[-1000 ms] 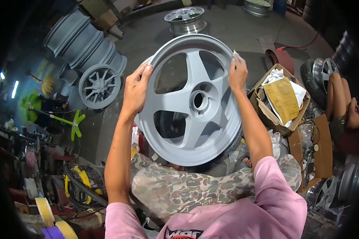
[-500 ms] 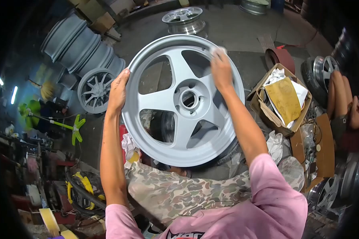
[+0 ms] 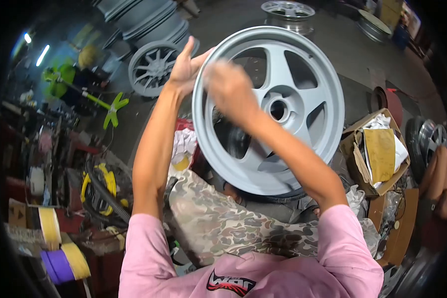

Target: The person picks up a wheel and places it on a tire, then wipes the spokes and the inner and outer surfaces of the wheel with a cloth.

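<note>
A grey five-spoke wheel rim (image 3: 279,64) stands tilted in front of me, its lower edge above my camouflage-clad lap. At its upper left edge is my left hand (image 3: 186,72), thumb raised and spread away from the rim. The fingers of that hand stretch towards the outer edge and are partly hidden there. My right hand (image 3: 231,94) crosses over the wheel's face to the inner lip on the left. Its fingers are curled and blurred by motion; what they hold cannot be made out.
Grey rims (image 3: 154,22) are stacked at upper left, with a multi-spoke wheel (image 3: 154,69) beside them. A polished wheel (image 3: 289,17) lies farther back. On the right stands a cardboard box (image 3: 360,164) of papers; yellow tape rolls (image 3: 49,228) sit at lower left.
My right hand has swept from the rim's upper right to its left side. My left thumb has lifted off the edge. The view has shifted, placing the wheel farther right.
</note>
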`<state>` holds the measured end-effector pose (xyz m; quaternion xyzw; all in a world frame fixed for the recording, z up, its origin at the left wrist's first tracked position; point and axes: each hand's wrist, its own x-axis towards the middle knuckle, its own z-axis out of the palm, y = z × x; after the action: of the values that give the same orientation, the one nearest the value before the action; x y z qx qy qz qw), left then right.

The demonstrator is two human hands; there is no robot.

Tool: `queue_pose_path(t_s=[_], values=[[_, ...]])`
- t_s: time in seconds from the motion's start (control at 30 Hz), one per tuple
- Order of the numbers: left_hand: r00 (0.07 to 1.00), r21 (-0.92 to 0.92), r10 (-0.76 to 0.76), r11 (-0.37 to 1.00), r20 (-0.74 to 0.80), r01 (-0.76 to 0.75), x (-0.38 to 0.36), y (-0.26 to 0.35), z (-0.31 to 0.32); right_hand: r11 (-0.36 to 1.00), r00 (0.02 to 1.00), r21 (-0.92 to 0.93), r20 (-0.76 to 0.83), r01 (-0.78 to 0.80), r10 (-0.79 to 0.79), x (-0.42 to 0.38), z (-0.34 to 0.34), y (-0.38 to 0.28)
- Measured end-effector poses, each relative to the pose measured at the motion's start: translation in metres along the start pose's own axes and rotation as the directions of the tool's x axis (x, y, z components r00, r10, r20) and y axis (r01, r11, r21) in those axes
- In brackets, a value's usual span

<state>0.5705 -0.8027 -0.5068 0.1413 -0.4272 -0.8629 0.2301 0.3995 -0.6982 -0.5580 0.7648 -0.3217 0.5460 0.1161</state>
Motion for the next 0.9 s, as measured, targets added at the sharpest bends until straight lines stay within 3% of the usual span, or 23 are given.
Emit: queue_pose_path(t_s=[0.07,0.1,0.2,0.27,0.33,0.37,0.4,0.43,0.47,0.53,0.57,0.6,0.67,0.73,0.8,0.87,0.9], values=[[0.983,0.056,0.039,0.998,-0.181,-0.029,-0.002,0.004,0.005,0.965,0.983,0.259,0.168,0.031,-0.076,-0.056,-0.010,-0.063],[0.981,0.061,0.051,0.997,-0.185,-0.040,-0.002,0.005,0.000,0.935,0.957,0.354,0.274,-0.014,-0.090,-0.090,-0.022,-0.079],[0.951,0.190,0.113,0.980,-0.289,-0.058,0.001,0.004,-0.003,0.884,0.868,0.413,0.496,-0.221,-0.015,-0.191,-0.094,-0.097],[0.999,0.079,0.001,0.997,0.046,-0.004,0.004,0.011,-0.022,0.886,0.831,0.378,0.556,-0.267,0.013,-0.221,-0.122,-0.092],[0.989,0.137,0.066,0.989,-0.133,-0.048,0.000,0.007,-0.015,0.915,0.828,0.367,0.557,-0.169,-0.070,-0.227,-0.130,-0.092],[0.984,0.139,0.083,0.988,-0.157,-0.061,-0.002,0.006,-0.008,0.903,0.827,0.427,0.524,-0.047,-0.204,-0.200,-0.116,-0.096],[0.986,0.149,0.084,0.987,-0.147,-0.062,-0.002,0.007,-0.004,0.910,0.829,0.408,0.484,0.072,-0.282,-0.176,-0.092,-0.096],[0.997,0.027,0.050,0.998,-0.067,-0.048,-0.003,0.007,-0.004,0.904,0.822,0.384,0.442,0.189,-0.360,-0.151,-0.066,-0.095],[1.000,-0.095,0.021,0.995,0.013,-0.020,-0.004,0.009,-0.004,0.895,0.890,0.410,0.322,0.178,-0.324,-0.127,-0.034,-0.089],[0.997,-0.114,-0.012,0.993,0.073,0.020,-0.004,0.013,-0.002,0.908,0.963,0.370,0.105,0.194,-0.248,-0.058,0.000,-0.058],[0.990,-0.108,-0.032,0.993,0.136,0.047,-0.003,0.013,0.000,0.965,0.986,0.220,0.055,0.143,-0.159,-0.030,0.010,-0.043],[0.978,-0.103,-0.053,0.992,0.201,0.075,-0.001,0.012,0.001,0.985,0.999,0.171,-0.020,0.039,-0.036,-0.006,0.014,-0.024],[0.982,-0.102,-0.050,0.992,0.185,0.070,-0.001,0.012,-0.001,0.983,0.979,0.140,-0.148,-0.122,0.142,0.003,0.023,-0.017],[0.986,-0.097,-0.050,0.993,0.157,0.066,0.001,0.012,-0.005,0.987,0.985,0.148,0.153,0.059,-0.082,-0.043,0.009,-0.053],[0.989,-0.116,-0.016,0.993,0.150,0.034,0.004,0.008,-0.011,0.927,0.959,0.361,0.216,0.096,-0.184,-0.102,-0.012,-0.089],[0.975,-0.183,0.001,0.982,0.222,0.041,0.004,0.004,-0.020,0.919,0.922,0.351,0.265,0.180,-0.283,-0.110,-0.026,-0.084],[0.979,-0.137,0.019,0.991,0.202,0.009,0.003,0.000,-0.019,0.904,0.940,0.411,0.245,0.121,-0.237,-0.096,-0.023,-0.075]])
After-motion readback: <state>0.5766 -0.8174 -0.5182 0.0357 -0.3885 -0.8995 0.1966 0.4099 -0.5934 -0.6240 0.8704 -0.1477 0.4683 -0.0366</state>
